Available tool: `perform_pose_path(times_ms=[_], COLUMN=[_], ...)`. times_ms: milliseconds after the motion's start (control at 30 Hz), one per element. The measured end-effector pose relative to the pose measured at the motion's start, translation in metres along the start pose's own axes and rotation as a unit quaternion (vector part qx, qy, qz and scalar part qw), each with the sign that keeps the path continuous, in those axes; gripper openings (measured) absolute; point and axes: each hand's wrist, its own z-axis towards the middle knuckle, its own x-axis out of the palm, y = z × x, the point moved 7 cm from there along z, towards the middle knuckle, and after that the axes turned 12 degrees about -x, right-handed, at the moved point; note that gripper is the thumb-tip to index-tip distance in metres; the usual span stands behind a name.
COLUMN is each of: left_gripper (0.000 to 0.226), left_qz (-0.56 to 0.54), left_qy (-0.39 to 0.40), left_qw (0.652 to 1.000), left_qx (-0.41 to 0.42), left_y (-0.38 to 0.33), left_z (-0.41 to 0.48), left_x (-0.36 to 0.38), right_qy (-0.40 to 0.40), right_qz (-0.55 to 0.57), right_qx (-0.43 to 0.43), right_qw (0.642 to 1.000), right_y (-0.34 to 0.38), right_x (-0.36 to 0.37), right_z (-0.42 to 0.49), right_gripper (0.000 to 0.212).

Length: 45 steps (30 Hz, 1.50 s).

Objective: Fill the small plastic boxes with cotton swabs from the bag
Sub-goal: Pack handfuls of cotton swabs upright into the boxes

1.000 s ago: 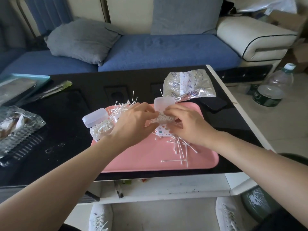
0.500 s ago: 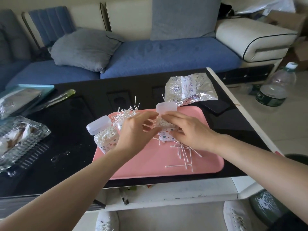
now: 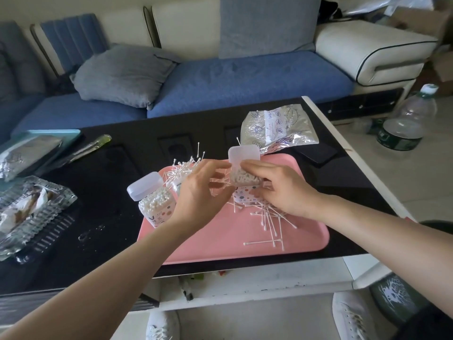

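Centre frame, on a pink tray [image 3: 220, 244]: open box [image 3: 245, 190] packed with swabs [image 3: 241, 176], its side gripped by the right hand [image 3: 277, 190]. Left hand [image 3: 201, 192] just beside it, fingers half-curled; whether it holds anything cannot be told. Second box [image 3: 157, 207] at tray's left edge, full; bag [image 3: 277, 128] on table [image 3: 110, 192], upper right.
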Motion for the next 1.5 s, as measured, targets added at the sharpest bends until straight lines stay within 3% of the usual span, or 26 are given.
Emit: perform_pose_path(times_ms=[100,167,300,467,567,634,734,834,901,934,1035,1101,1201,1302,1502], left_gripper=[0.058,0.064,0.050,0.049,0.041,0.037,0.036,0.040,0.043,0.045,0.045,0.038,0.034,0.036,0.037], left_qz=[-0.032,-0.053,-0.039,0.038,0.040,0.056,0.076,0.069,0.067,0.065,0.062,0.069,0.073,0.068,0.078], left_qy=[0.047,0.097,0.114,0.044,0.020,0.019,0.004,-0.030,-0.042,-0.042,-0.034,-0.018,0.006,0.015,0.022], left_qw=[0.992,0.984,0.990,0.997,0.998,0.996,0.994,0.991,0.989,0.988,0.988,0.988,0.989,0.990,0.989], left_qx=[-0.108,-0.137,-0.067,-0.056,-0.053,-0.060,-0.081,-0.111,-0.127,-0.131,-0.137,-0.135,-0.129,-0.124,-0.126], left_y=[0.009,0.012,-0.002,0.002,0.001,0.002,0.005,0.006,0.009,0.009,0.009,0.008,0.007,0.004,0.006], left_z=[0.004,0.006,0.007,0.010,0.010,0.010,0.015,0.022,0.022,0.023,0.023,0.021,0.017,0.015,0.015], left_x=[0.002,0.003,0.003,-0.006,-0.012,-0.014,-0.022,-0.034,-0.043,-0.046,-0.048,-0.046,-0.042,-0.039,-0.035], right_qy=[-0.038,-0.048,-0.050,-0.139,0.007,0.060,0.003,-0.049,0.007,0.076,0.297,0.361,0.343,0.278,0.234], right_qz=[-0.002,0.014,-0.018,-0.229,-0.161,-0.088,0.018,0.001,-0.038,-0.064,-0.148,-0.199,-0.237,-0.244,-0.181], right_qx=[-0.034,-0.067,-0.120,-0.142,-0.158,-0.136,-0.052,0.017,0.048,0.068,0.142,0.159,0.143,0.112,0.097], right_qw=[0.999,0.997,0.991,0.953,0.974,0.985,0.998,0.999,0.998,0.993,0.933,0.897,0.898,0.922,0.950], right_y=[0.011,0.022,0.038,0.052,0.054,0.049,0.039,0.020,0.002,-0.007,-0.029,-0.035,-0.031,-0.024,-0.028], right_x=[-0.007,-0.007,-0.002,-0.010,0.015,0.021,0.003,-0.015,-0.016,-0.011,0.008,0.017,0.018,0.013,0.015], right_z=[0.000,0.001,0.000,-0.001,0.004,0.004,0.010,0.013,0.014,0.014,-0.005,-0.016,-0.012,-0.001,0.003], right_gripper=[0.067,0.069,0.070,0.074,0.088,0.091,0.083,0.063,0.047,0.051,0.118,0.132,0.122,0.095,0.042])
